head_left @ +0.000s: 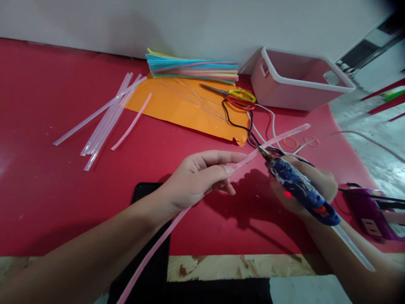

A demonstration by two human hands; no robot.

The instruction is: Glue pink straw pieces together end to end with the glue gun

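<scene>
My left hand (199, 175) pinches a long pink straw (278, 139) that runs from the lower left up to the right across the red table. My right hand (311, 185) grips a blue glue gun (297, 183) with a clear glue stick sticking out of its back. The gun's nozzle touches the pink straw near its middle. A small red light glows on the gun's side.
Clear straws (104, 114) lie at the left, beside an orange sheet (186, 105). A stack of coloured straws (193, 67), scissors (236, 96) and a white plastic bin (297, 80) sit at the back. Cables, rubber bands (300, 141), a purple power strip (373, 211) and a black phone (148, 236) are nearby.
</scene>
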